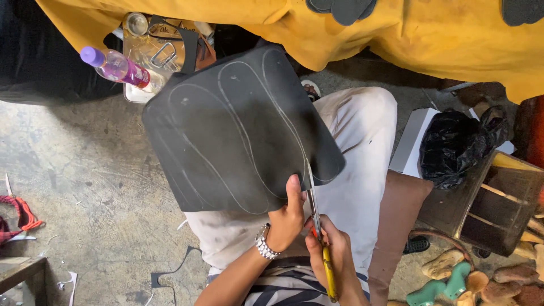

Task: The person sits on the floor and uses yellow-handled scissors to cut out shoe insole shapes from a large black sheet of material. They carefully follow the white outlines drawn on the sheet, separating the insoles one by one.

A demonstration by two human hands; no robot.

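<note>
A black rubbery sheet with several white traced sole outlines is held over my lap. My left hand, with a metal watch on the wrist, pinches the sheet's near edge, thumb on top. My right hand grips yellow-handled scissors. The blades point away from me and bite into the sheet's near edge beside a traced line.
A plastic bottle with a purple cap lies by a tray of small items. Yellow cloth hangs along the top. A black bag, a wooden box and shoe lasts sit to the right. Scraps lie on the concrete floor.
</note>
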